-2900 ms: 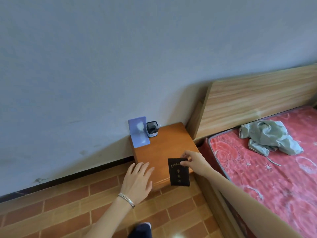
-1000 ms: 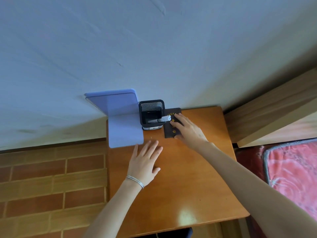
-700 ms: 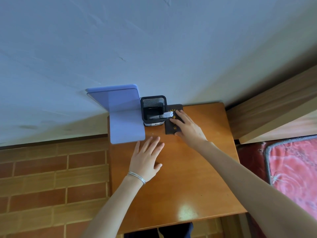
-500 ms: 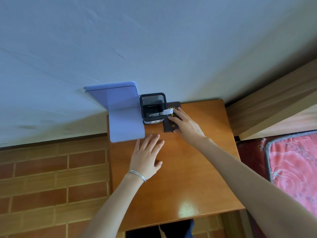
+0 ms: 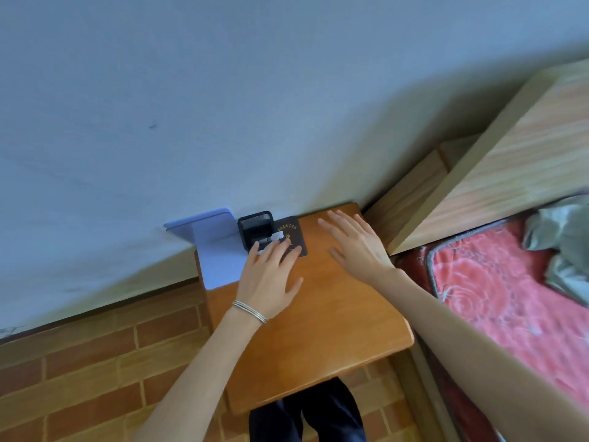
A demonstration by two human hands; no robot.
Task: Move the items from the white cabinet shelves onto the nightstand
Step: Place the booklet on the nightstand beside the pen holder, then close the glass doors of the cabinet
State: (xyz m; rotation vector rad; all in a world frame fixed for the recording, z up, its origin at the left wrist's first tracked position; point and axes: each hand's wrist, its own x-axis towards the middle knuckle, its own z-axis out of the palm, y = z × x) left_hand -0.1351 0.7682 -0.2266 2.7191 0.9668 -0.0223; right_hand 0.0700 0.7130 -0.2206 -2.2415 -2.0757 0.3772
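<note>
Nightstand [image 5: 318, 330]: centre frame. Left hand [image 5: 271, 275]: fingers straight and spread, tips on the near end of the booklet [image 5: 292, 229]. Right hand [image 5: 353, 247]: flat, spread, holding nothing, right of the booklet. Booklet: flat at the stand's far edge, long axis toward the wall, lettered end farthest, touching the pen holder [image 5: 255, 226] on its left.

Bare forearms, thin silver bangles [image 5: 249, 311] on left wrist, dark trousers [image 5: 307, 416].

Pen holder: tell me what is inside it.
One white pen leans out over the right rim of the holder. Its dark mesh walls and the left hand hide the bottom, so anything else cannot be seen.
</note>
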